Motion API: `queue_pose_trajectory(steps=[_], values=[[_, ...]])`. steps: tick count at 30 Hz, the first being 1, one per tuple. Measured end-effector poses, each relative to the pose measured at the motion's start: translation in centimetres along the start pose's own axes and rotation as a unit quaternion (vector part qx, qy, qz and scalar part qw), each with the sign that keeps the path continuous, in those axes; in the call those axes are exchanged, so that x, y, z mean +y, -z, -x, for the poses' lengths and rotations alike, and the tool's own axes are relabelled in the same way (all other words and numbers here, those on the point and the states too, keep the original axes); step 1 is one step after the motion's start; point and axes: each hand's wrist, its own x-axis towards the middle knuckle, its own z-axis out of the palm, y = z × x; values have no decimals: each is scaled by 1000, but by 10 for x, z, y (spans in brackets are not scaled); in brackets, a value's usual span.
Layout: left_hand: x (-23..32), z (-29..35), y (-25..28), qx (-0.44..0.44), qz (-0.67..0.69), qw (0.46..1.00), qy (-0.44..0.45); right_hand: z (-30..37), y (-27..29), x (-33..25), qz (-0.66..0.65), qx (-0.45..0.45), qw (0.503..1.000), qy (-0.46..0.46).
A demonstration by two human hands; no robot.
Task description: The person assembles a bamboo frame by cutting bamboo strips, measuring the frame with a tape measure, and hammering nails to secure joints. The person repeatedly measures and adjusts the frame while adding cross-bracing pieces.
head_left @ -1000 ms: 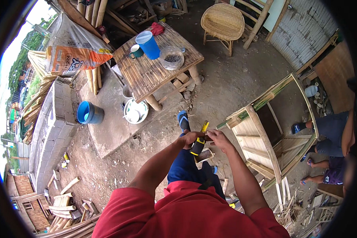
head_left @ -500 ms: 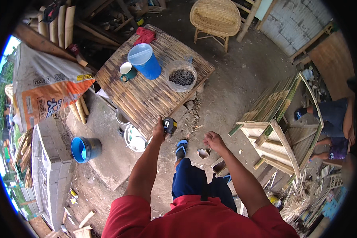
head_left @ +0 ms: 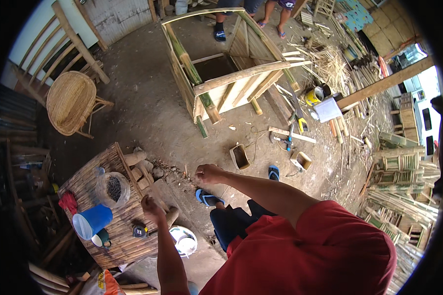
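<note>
Hovering left hand: the person's left hand [head_left: 153, 209] hung above the near edge of a brown bamboo-slat table [head_left: 126, 211], its fingers loosely bent and released, grasping nothing visible.
Tape measure: a compact black tape measure with yellow trim [head_left: 140, 231] lay on the slats just beside that hand, apart from its fingers.
Right hand: the right hand [head_left: 209, 173] was held over the brown earth floor [head_left: 147, 88], near a blue-and-black flip-flop [head_left: 209, 198]; its fingers were curled inward, and one could not tell whether they pinched something small.
Tabletop: a blue plastic pitcher [head_left: 92, 221], a dark green mug [head_left: 102, 238], a clear plastic container of dark nails [head_left: 113, 189] and a crumpled red cloth [head_left: 68, 202] stood or lay there.
Beyond: a pale wood-and-bamboo frame [head_left: 241, 77] stood on the floor, well apart from both hands.
</note>
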Motion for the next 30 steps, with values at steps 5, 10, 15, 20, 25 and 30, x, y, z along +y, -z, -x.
queue_pose_trajectory(steps=[5,10,15,20,25,30], values=[[145,63,-164,-345,154,924,-57,82,71,74,-260,96,948,-155],[262,155,-303,-494,38,854,-156,190,170,152,-401,176,858,-267],[320,264,-454,-576,-18,783,-235,301,262,324,-531,225,765,-288],[306,386,-624,-615,-98,780,61,342,309,556,-472,322,699,-430],[247,484,-779,-662,-94,739,80,310,317,788,-477,342,702,-403],[184,517,-847,-637,-89,755,129,225,323,945,-276,378,705,-533]])
